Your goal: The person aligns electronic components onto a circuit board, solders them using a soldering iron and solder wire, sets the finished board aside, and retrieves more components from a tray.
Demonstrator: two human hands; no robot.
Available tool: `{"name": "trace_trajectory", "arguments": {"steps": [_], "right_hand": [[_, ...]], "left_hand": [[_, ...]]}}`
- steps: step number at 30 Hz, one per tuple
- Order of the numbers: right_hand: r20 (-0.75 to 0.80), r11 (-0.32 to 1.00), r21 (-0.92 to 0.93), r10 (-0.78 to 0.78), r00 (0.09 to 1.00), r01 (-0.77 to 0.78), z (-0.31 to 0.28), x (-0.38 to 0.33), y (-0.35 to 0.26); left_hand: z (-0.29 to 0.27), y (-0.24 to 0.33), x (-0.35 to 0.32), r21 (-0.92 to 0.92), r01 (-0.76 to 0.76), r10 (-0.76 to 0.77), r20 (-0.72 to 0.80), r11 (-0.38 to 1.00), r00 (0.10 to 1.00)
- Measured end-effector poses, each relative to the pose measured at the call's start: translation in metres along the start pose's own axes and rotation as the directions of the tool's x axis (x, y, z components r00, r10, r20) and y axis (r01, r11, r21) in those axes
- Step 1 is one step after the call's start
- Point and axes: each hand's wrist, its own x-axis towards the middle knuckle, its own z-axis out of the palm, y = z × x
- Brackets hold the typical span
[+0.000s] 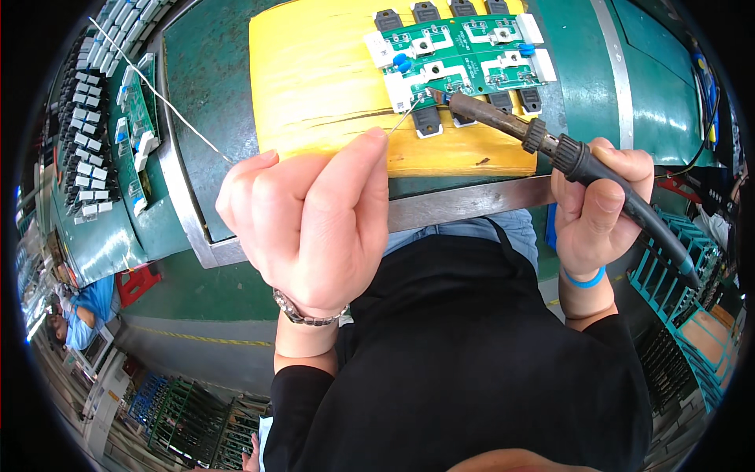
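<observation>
A green circuit board (pixel 452 57) with white blocks, blue discs and black flat components along its edges lies on a yellow board (pixel 314 79). My right hand (pixel 602 200) grips the black handle of a soldering iron (pixel 503 122). The iron's tip meets the lower left part of the circuit board. My left hand (pixel 314 212) is closed in a pinch on a thin solder wire (pixel 173 110). One end of the wire reaches the circuit board beside the iron's tip, and the other trails up to the far left.
Rows of white and black components (pixel 86 141) stand at the left, near another green circuit board (pixel 138 134). A metal strip (pixel 464 206) edges the green table. Teal racks (pixel 676 291) stand at the right; a person in blue (pixel 90 311) is at the far left.
</observation>
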Motion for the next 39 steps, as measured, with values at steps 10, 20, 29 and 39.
{"name": "trace_trajectory", "arguments": {"steps": [10, 20, 29, 39], "right_hand": [[0.004, 1.0, 0.002, 0.003, 1.0, -0.003, -0.001, 0.001, 0.0], [-0.011, 0.999, 0.02, -0.044, 0.999, 0.045, -0.002, 0.002, -0.003], [-0.004, 1.0, -0.002, 0.004, 1.0, -0.004, 0.005, 0.002, -0.003], [-0.011, 1.0, -0.011, 0.008, 1.0, -0.008, 0.007, 0.001, -0.004]], "left_hand": [[0.004, 0.001, 0.002, -0.007, -0.022, 0.023, 0.018, 1.0, 1.0], [0.001, 0.003, -0.002, 0.022, -0.027, 0.027, -0.019, 0.999, 0.999], [0.005, 0.004, -0.002, -0.002, -0.026, 0.026, -0.002, 1.0, 1.0], [0.011, 0.002, 0.001, 0.029, -0.047, 0.047, 0.01, 0.998, 0.999]]}}
